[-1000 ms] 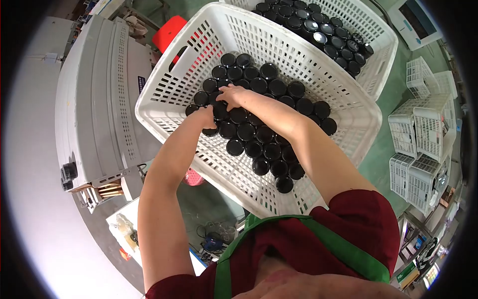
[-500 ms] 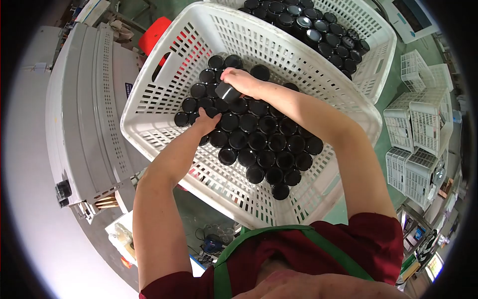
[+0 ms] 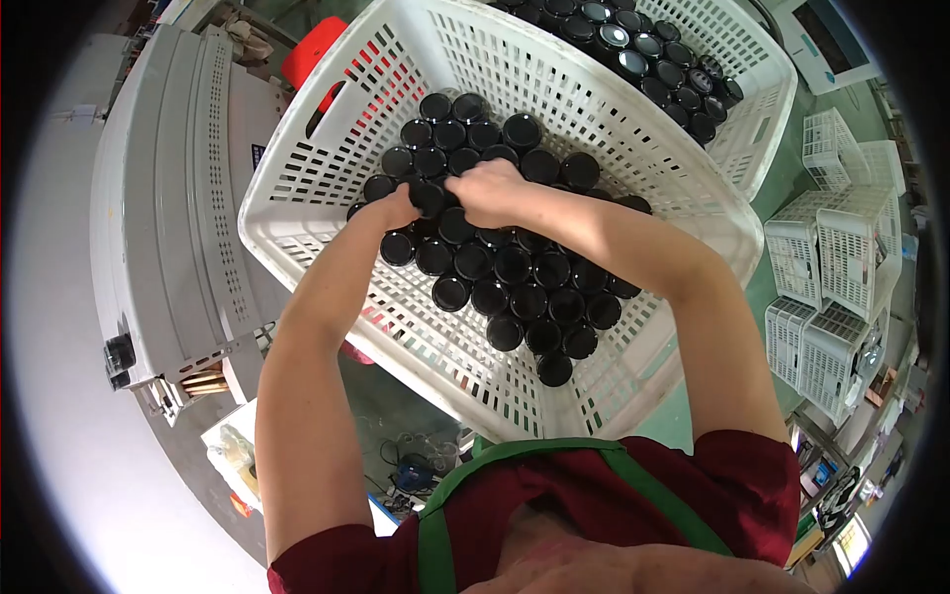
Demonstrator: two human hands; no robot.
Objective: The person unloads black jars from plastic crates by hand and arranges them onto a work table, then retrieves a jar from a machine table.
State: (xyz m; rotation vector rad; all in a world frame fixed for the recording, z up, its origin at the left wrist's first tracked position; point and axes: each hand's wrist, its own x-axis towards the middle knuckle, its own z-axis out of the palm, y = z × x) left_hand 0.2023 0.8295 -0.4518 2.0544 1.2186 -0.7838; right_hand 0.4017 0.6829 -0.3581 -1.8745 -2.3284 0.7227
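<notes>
Many glossy black round jars (image 3: pixel 512 265) stand packed side by side in a large white plastic crate (image 3: pixel 633 148). At the left of the cluster my left hand (image 3: pixel 399 208) has its fingers around one black jar (image 3: pixel 427 198); part of them is hidden behind it. Just to the right, my right hand (image 3: pixel 485 191) is curled low over the jars, its fingertips close to that same jar. Whatever sits under its palm is hidden from view.
A second white crate (image 3: pixel 757 163) with more black jars adjoins at the back right. Several white crates (image 3: pixel 841 247) are stacked on the right. A grey machine housing (image 3: pixel 173 198) stands at left, and a red object (image 3: pixel 315 51) shows behind the crate.
My right hand has come down with the black jar it held tilted above the others. My left hand has moved slightly up and closed around a jar. The view has shifted slightly.
</notes>
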